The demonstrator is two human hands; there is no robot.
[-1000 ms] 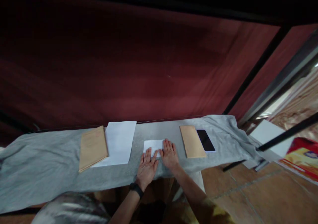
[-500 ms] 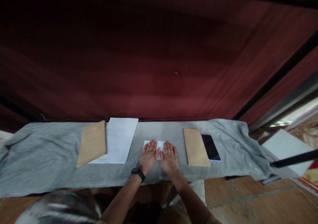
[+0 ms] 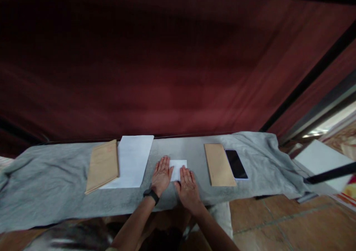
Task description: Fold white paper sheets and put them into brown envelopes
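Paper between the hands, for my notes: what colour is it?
The small paper is white, clearest in the head view.

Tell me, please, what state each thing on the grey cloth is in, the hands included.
Small white paper: lying flat, partly covered.
Left hand: open, palm down, thumb at the small paper's left edge.
Right hand: open, palm down, fingers on the small paper.
Large white paper: flat, partly covered.
Left brown envelopes: stacked, overlapping the large paper.
Right brown envelope: flat.
Phone: face up, screen dark.
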